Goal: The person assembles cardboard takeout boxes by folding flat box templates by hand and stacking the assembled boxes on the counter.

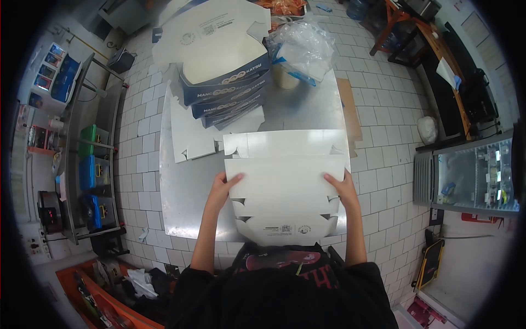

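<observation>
A flat white cardboard box blank (285, 189), with notches and small print near its lower edge, is held level in front of the body. My left hand (223, 185) grips its left edge, thumb on top. On the right edge my right hand (341, 187) holds it the same way, its thumb over the board. The fingers under the board are hidden. Another white flap (285, 143) shows just beyond it; whether it belongs to the same blank I cannot tell. Farther back at the left rises a stack of folded blue and white boxes (224, 82).
The metal table (189, 203) lies beneath. More flat white blanks (192, 134) rest beside the stack. Clear plastic bags (304, 46) sit at the table's back right, by a pale round container (285, 78). Brown cardboard (349, 115) is at the table's right edge.
</observation>
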Motion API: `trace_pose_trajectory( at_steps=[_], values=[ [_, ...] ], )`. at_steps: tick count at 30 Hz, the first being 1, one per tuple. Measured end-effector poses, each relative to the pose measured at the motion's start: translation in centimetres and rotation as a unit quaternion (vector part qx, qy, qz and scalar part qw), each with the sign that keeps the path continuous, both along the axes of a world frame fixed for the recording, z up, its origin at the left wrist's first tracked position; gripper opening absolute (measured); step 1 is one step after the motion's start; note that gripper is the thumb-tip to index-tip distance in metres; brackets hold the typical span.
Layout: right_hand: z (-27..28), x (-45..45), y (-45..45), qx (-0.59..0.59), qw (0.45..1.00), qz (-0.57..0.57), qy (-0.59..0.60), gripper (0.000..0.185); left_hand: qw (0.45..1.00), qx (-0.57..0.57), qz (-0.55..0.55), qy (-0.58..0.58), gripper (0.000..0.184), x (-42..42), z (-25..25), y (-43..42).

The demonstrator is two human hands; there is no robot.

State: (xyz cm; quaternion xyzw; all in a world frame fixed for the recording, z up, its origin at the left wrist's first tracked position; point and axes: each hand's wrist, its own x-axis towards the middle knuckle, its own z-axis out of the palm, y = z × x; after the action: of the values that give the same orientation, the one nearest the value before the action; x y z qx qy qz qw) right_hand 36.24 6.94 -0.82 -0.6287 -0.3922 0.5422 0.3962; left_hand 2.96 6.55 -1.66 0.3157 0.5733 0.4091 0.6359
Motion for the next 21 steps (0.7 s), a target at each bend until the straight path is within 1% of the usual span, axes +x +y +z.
trace_pose_trajectory(
  at_steps=[1,2,3,4,6,7,8,9,10,11,12,13,14,15,16,17,19,21],
  values=[
    [0.2,0.5,0.3,-0.051,0.996,0.03,0.063,0.052,1.0,0.0,-0.003,-0.001,0.035,0.3,0.6,0.2],
    [0.7,0.8,0.5,-0.019,0.995,0.087,0.045,0.049,0.997,0.013,-0.037,0.069,0.035,0.7,1.3,0.5],
    [1.2,0.8,0.7,-0.02,0.995,0.085,0.044,0.049,0.988,0.025,-0.069,0.139,0.035,0.9,1.7,0.6],
    [1.6,0.6,0.8,-0.025,0.996,0.081,0.033,0.048,0.988,0.024,-0.07,0.139,0.035,0.9,1.5,0.4],
    [1.3,0.1,0.8,-0.027,0.996,0.078,0.021,0.047,0.984,0.111,-0.037,0.137,0.035,0.8,0.3,0.3],
    [0.3,-0.4,0.5,0.062,0.997,0.048,-0.019,0.045,0.984,0.111,-0.037,0.136,0.035,0.9,-0.1,-0.1],
    [-0.2,-0.7,0.2,0.151,0.987,0.016,-0.059,0.044,0.994,0.07,-0.005,0.082,0.036,1.0,-0.4,-0.7],
    [-0.1,-0.9,0.0,0.151,0.987,0.014,-0.06,0.044,0.999,0.028,0.027,0.028,0.037,1.1,-0.5,-1.0],
    [0.2,-1.0,-0.2,0.181,0.981,0.007,-0.071,0.041,0.999,0.028,0.025,0.028,0.037,1.0,-0.4,-1.0],
    [0.4,-1.1,-0.5,0.211,0.974,-0.001,-0.082,0.039,0.999,0.026,0.013,-0.017,0.04,0.8,-0.1,-1.0],
    [0.4,-0.7,-0.7,0.211,0.974,-0.002,-0.082,0.039,0.998,0.023,0.001,-0.061,0.042,0.6,0.2,-1.0],
    [0.4,0.2,-0.9,0.125,0.992,0.003,0.015,0.037,0.998,0.024,0.001,-0.062,0.042,0.5,0.5,-0.8],
    [0.5,0.7,-1.0,0.037,0.993,0.008,0.112,0.036,0.998,0.019,-0.023,-0.055,0.043,0.3,0.8,-0.5],
    [0.7,0.9,-0.8,0.037,0.993,0.01,0.111,0.036,0.998,0.015,-0.046,-0.048,0.045,0.3,1.0,-0.3],
    [1.1,0.9,-0.5,0.042,0.994,0.025,0.096,0.035,0.998,0.016,-0.044,-0.048,0.045,0.4,1.2,-0.1],
    [1.4,0.9,-0.4,0.046,0.995,0.04,0.081,0.034,0.998,0.01,-0.036,-0.045,0.046,0.6,1.3,-0.1],
    [1.8,0.6,-0.6,0.051,0.995,0.036,0.079,0.035,0.999,0.005,-0.027,-0.042,0.046,1.2,1.8,0.1],
    [2.4,-0.1,-1.0,0.055,0.995,0.031,0.077,0.036,1.0,-0.015,0.005,-0.014,0.043,1.8,2.9,-0.1]
  ],
)
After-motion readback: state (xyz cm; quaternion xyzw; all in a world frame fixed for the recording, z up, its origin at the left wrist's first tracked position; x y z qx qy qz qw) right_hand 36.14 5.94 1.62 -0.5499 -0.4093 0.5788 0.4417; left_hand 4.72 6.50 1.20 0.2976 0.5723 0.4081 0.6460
